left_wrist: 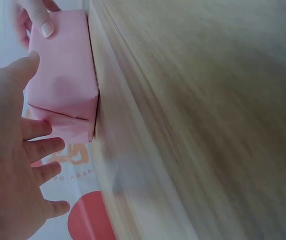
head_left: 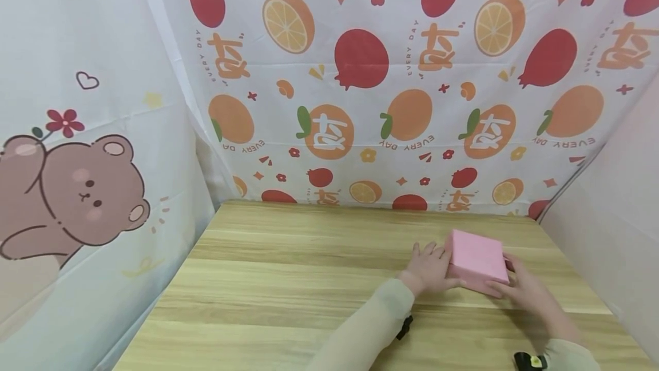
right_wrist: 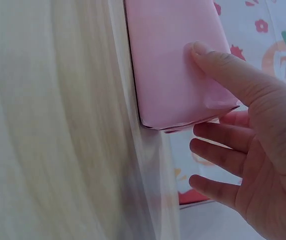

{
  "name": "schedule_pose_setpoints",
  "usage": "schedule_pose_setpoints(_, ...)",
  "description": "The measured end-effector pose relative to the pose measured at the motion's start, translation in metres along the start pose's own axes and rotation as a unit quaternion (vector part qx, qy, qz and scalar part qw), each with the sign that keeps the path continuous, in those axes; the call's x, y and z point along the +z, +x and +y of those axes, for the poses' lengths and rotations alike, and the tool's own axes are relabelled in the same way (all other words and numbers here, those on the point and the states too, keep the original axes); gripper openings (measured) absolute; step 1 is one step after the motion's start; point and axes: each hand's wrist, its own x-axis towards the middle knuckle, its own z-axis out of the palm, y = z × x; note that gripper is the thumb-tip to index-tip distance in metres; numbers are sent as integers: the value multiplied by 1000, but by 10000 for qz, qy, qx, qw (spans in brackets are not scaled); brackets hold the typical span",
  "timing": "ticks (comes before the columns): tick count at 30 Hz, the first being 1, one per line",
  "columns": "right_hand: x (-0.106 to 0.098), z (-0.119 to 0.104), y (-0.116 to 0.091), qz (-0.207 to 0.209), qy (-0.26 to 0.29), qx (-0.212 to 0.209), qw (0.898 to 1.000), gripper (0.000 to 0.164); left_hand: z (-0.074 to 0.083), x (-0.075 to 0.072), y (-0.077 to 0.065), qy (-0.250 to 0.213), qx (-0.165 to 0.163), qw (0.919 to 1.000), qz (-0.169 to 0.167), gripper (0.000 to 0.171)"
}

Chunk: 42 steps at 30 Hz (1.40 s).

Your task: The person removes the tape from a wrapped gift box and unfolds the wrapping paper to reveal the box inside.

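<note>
A fruit-print curtain [head_left: 368, 111] hangs behind the wood-grain table [head_left: 288, 279], a bear-print curtain [head_left: 103, 188] at its left

The box [head_left: 477, 262] sits on the table [head_left: 288, 279] between the two hands, with the left hand [head_left: 427, 270] at its left end and the right hand [head_left: 525, 291] at its right end. The right thumb lies on the side facing the person. A wide stretch of table spreads left of the left hand, a narrower strip right of the right. Beyond both hands, behind the table, hangs the back cloth [head_left: 361, 58]; side cloths [head_left: 103, 45] flank them, left and right.
</note>
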Motion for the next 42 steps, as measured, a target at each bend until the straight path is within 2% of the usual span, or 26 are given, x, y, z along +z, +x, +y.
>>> schedule_pose_setpoints(8, 5, -13, 4, 124, -375, -123, 9991, 93, -5, -2, -5, 191, 104, 9998, 33, 87)
schedule_pose_setpoints(21, 17, -32, 8, 341, -437, -471, 9974, 92, -22, -5, -21, 298, 226, 9990, 253, 69)
schedule_pose_setpoints(34, 34, -59, 14, 388, -657, -610, 9952, 89, -44, -12, -42, 358, 109, 9989, 283, 63)
schedule_pose_setpoints(42, 44, -79, 18, 548, -689, -950, 9916, 86, -60, -18, -58, 449, 84, 9978, 470, 59)
